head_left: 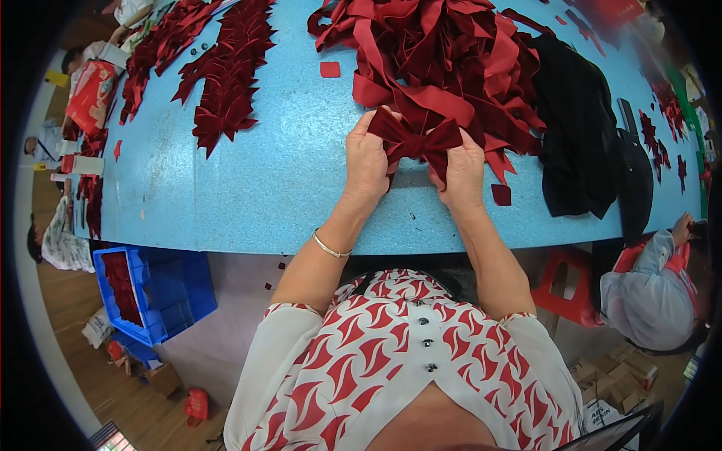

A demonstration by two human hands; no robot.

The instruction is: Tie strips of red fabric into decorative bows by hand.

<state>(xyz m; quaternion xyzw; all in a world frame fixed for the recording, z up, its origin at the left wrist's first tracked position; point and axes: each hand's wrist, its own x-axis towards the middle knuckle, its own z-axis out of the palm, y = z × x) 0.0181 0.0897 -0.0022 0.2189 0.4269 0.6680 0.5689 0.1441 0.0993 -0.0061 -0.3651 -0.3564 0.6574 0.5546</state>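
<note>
While the dark red velvet bow point(414, 140) sits pinched between both hands just above the blue counter point(286, 173), the work looks to be at the shaping stage: loops formed, centre gathered, tails hanging below. The left hand point(366, 161) has its grip closed on the bow's left loop, thumb and fingers folded over the fabric; the right hand point(461, 173) holds the right loop the same way. Judging from this, the next move calls for keeping the gathered middle tight while evening out the two loops. Just behind the bow lies a tangled heap of red ribbon point(444, 60), with black cloth point(575, 128) to its right. Further left, finished bows point(226, 83) lie in rows, and a blue crate point(154, 293) stands on the floor below the counter's edge.
</note>
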